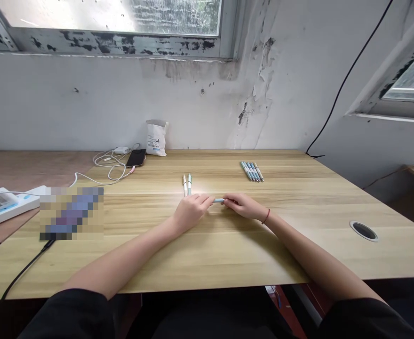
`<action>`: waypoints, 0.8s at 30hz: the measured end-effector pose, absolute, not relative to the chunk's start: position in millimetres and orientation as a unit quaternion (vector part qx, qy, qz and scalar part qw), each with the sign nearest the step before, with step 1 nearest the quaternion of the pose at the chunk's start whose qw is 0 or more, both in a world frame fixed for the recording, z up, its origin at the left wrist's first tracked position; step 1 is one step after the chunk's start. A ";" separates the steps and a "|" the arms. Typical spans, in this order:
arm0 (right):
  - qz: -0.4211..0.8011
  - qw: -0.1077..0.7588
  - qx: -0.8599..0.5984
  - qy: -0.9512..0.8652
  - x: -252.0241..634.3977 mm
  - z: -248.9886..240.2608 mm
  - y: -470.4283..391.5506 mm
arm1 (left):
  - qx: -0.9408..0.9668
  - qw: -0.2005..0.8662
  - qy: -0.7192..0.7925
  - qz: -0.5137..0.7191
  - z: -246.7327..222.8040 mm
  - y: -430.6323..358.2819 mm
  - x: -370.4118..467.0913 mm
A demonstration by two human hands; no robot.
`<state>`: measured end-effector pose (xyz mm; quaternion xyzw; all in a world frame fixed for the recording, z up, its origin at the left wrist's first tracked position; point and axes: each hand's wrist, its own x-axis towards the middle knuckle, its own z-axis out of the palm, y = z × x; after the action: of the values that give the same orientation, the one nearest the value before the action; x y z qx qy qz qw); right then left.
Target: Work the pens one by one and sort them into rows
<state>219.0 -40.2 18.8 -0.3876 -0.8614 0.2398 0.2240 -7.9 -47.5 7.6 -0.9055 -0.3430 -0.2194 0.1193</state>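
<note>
A light blue pen (218,200) lies level between my two hands, just above or on the wooden table (207,263). My left hand (195,210) is closed on its left end, the fingers covering that part. At the other end, my right hand (241,205) pinches the pen between thumb and fingers. Just beyond my left hand stand out two pens side by side, a cream one (185,184) and a green one (189,183), their near ends hidden by the hand. Farther back on the right, several pens (252,171) lie in a neat row.
At the back left are a white packet (156,137), a black phone (136,157) and a looped white cable (112,162). A blurred device (72,213) and a power strip (12,205) lie at the left. A round cable hole (364,231) is at the right.
</note>
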 end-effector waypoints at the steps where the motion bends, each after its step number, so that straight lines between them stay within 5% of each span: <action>1: 0.221 0.231 -0.387 -0.865 217.5 17.2 -41.0 | -0.905 0.108 -0.348 -0.221 7.2 -49.2 -6.9; 10: -0.006 0.254 -0.425 -0.869 206.3 2.5 -44.1 | -0.850 -0.160 -0.437 -0.248 5.4 -51.3 -2.5; 18: 0.180 0.310 -0.448 -0.819 198.2 14.0 -49.7 | -0.894 0.044 -0.381 -0.230 3.8 -48.1 -6.5; 24: 0.192 0.355 -0.434 -0.805 198.1 6.8 -47.6 | -0.892 0.069 -0.391 -0.217 -0.1 -50.2 -3.0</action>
<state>198.1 -47.6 6.8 -0.4343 -0.8053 0.1916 0.3553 -3.0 -50.2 -0.1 -0.8918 -0.3907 -0.2172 0.0693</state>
